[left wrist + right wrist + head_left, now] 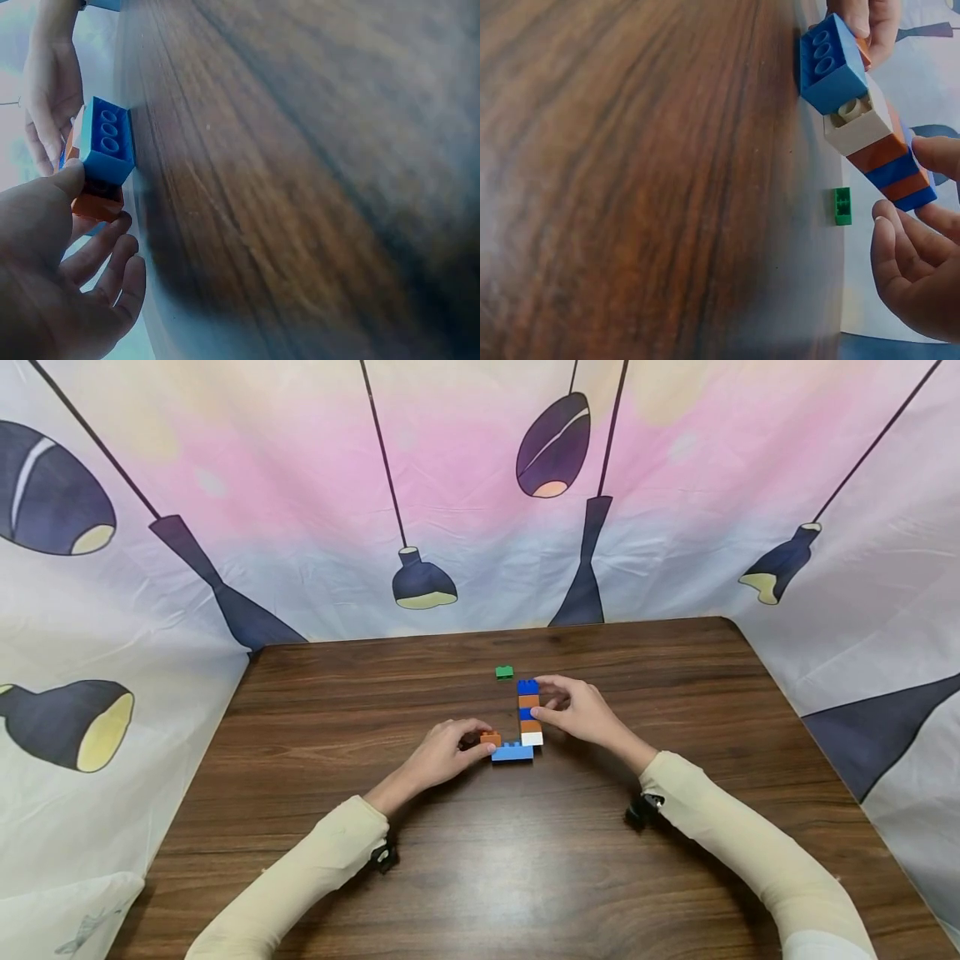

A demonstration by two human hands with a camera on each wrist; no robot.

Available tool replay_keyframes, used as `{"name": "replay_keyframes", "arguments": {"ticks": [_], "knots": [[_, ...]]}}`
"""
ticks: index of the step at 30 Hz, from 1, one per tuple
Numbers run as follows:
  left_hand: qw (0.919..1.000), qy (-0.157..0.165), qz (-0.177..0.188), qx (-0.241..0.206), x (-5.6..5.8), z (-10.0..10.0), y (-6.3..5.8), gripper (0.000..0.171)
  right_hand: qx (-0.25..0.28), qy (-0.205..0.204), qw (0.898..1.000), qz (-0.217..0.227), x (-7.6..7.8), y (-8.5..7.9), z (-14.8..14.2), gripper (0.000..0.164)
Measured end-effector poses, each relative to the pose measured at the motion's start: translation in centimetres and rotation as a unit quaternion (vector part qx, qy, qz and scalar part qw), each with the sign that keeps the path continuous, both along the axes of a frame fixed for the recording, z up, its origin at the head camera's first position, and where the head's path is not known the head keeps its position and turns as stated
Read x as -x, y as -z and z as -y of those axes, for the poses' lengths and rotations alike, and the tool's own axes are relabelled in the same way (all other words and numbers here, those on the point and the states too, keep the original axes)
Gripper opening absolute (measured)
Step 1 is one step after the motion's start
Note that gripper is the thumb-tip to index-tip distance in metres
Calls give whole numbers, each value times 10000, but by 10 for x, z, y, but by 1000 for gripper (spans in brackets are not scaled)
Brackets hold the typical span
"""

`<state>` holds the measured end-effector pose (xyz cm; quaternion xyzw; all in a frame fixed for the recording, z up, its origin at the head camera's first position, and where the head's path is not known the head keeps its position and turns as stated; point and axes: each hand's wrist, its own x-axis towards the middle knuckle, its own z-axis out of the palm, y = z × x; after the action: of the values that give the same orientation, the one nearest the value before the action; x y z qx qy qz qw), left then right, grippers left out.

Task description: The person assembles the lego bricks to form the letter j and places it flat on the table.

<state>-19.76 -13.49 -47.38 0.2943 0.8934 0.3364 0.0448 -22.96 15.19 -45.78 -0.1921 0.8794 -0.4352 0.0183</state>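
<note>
A light blue brick (512, 752) shows its hollow underside towards me in both wrist views. My left hand (444, 753) pinches an orange brick (490, 739) at the light blue brick's left end, the thumb reaching the light blue brick. From its right end a column of bricks (889, 163) runs away from me: a white brick (532, 738), then orange and blue ones alternating, with a blue brick (528, 687) at the far end. My right hand (581, 708) holds this column from the right, thumb and fingertips at its far part.
A small green brick (504, 672) sits by itself on the dark wooden table (360, 693), beyond the joined bricks. Behind the table hangs a fabric backdrop (480, 527) printed with lamps. A small black device (643, 810) is at the right wrist.
</note>
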Motion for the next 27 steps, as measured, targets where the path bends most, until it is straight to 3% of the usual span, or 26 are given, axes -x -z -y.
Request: {"name": "replay_keyframes", "arguments": {"ticks": [12, 27], "knots": [[9998, -125, -140, 100, 4, -2, -1, 32, 52, -29, 9987, 503, 15, 10, 0, 57], [9991, -238, 251, 246, 10, -3, -1, 34, -13, -84, 9952, 973, 25, 15, 4, 59]]}}
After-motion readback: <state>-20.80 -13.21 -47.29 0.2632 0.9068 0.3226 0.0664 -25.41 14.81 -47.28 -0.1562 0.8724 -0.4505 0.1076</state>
